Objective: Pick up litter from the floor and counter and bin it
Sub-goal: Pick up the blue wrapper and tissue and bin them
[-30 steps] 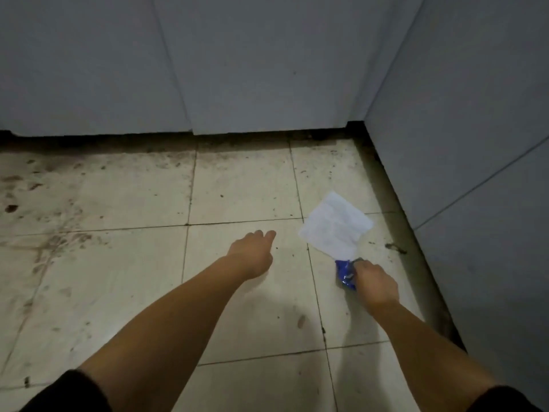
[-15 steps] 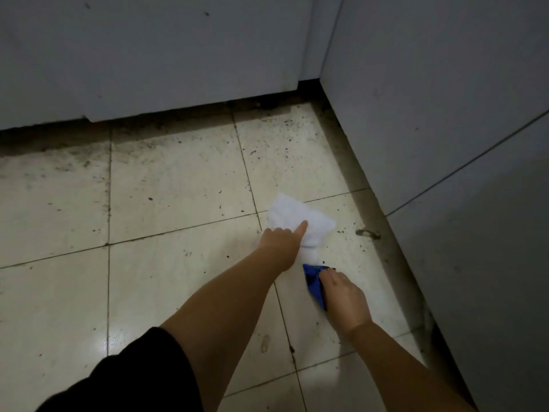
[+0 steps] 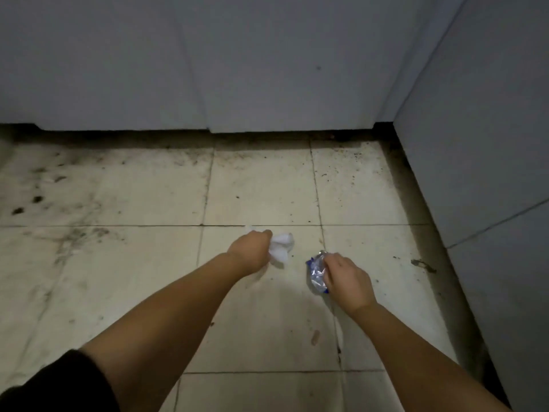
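Note:
My left hand (image 3: 251,251) is closed around a crumpled white paper (image 3: 281,248), which bulges out to the right of the fist just above the floor. My right hand (image 3: 346,281) grips a blue and silver foil wrapper (image 3: 317,273), crushed against the palm on its left side. Both hands hover over the dirty cream floor tiles (image 3: 261,191), about a hand's width apart.
Grey cabinet fronts (image 3: 267,63) close off the far side, and another grey cabinet (image 3: 490,144) runs along the right. A small dark scrap (image 3: 423,264) lies by the right cabinet's foot. Dark stains (image 3: 38,200) mark the tiles at the left.
The flat white paper was lying on the floor; my left hand reached it, pinned it and has crumpled it into the fist. My right hand keeps hold of the wrapper, both lifted slightly.

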Available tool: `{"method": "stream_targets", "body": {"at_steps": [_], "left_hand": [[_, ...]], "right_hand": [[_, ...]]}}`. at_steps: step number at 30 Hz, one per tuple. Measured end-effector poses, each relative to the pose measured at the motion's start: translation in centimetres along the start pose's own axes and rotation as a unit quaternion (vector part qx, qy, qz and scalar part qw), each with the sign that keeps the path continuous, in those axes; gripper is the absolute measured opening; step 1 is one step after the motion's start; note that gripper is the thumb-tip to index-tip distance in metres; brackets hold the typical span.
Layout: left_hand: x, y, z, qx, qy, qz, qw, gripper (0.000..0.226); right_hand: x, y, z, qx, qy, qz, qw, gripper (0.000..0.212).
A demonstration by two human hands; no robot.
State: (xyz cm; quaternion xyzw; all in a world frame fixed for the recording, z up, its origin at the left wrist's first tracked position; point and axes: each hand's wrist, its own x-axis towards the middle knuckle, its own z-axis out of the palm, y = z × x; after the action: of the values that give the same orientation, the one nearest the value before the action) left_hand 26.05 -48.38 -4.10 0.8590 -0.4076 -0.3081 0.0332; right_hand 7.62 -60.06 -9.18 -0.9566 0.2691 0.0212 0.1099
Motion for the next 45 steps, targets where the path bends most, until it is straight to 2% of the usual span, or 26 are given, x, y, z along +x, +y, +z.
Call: {"method": "stream_targets", "body": {"at_steps": [2, 10, 13, 15, 19, 24, 26, 29, 33, 36, 39, 42, 45], "left_hand": [[-3.8, -3.3, -2.3, -0.008, 0.042, -0.03, 0.999, 0.028], [-26.7, -18.4, -8.9, -0.037, 0.221, -0.182, 0.957, 0.028], [-39.6, -24.1, -12.7, 0.0, 0.303, -0.271, 0.914, 0.022], [-48.2, -26.9, -14.1, 0.005, 0.349, -0.328, 0.878, 0.021], [-61.9, -30.1, -11.3, -0.016, 0.398, -0.421, 0.815, 0.016], [-73.6, -31.8, -3.4, -0.048, 0.419, -0.494, 0.761, 0.003], [-77.6, -32.6, -0.2, -0.061, 0.424, -0.526, 0.734, 0.015], [-82.8, -33.5, 4.5, -0.085, 0.422, -0.563, 0.706, 0.029], [-87.9, -34.8, 10.8, -0.109, 0.377, -0.598, 0.698, 0.031], [-90.2, -36.1, 15.5, -0.145, 0.289, -0.621, 0.714, 0.033], [-90.1, -37.8, 19.5, -0.169, 0.185, -0.632, 0.733, 0.036], [-87.7, -39.8, 22.6, -0.193, 0.105, -0.619, 0.754, 0.045], [-85.0, -41.2, 25.1, -0.24, 0.028, -0.596, 0.766, 0.044]], "right_hand": [[1.9, -5.1, -1.4, 0.035, 0.024, -0.042, 0.998, 0.008], [2.4, -30.3, -7.7, 0.11, 0.062, -0.254, 0.959, 0.024], [-1.2, -42.6, -10.9, 0.155, 0.066, -0.343, 0.924, 0.022], [-4.7, -50.1, -13.3, 0.19, 0.089, -0.41, 0.888, 0.021], [-12.9, -61.2, -16.0, 0.222, 0.125, -0.53, 0.809, 0.019], [-23.1, -70.0, -14.7, 0.233, 0.117, -0.626, 0.735, 0.019], [-27.2, -72.7, -13.2, 0.227, 0.096, -0.654, 0.715, 0.019], [-33.0, -75.8, -10.4, 0.214, 0.064, -0.69, 0.689, 0.019], [-40.0, -78.6, -6.6, 0.16, 0.02, -0.729, 0.665, 0.021], [-44.4, -80.3, -3.3, 0.097, -0.021, -0.762, 0.641, 0.025], [-47.2, -81.7, 1.2, -0.02, -0.064, -0.788, 0.612, 0.033], [-48.2, -82.4, 5.6, -0.154, -0.161, -0.745, 0.629, 0.045], [-48.0, -82.7, 9.5, -0.288, -0.283, -0.681, 0.61, 0.061]]}}
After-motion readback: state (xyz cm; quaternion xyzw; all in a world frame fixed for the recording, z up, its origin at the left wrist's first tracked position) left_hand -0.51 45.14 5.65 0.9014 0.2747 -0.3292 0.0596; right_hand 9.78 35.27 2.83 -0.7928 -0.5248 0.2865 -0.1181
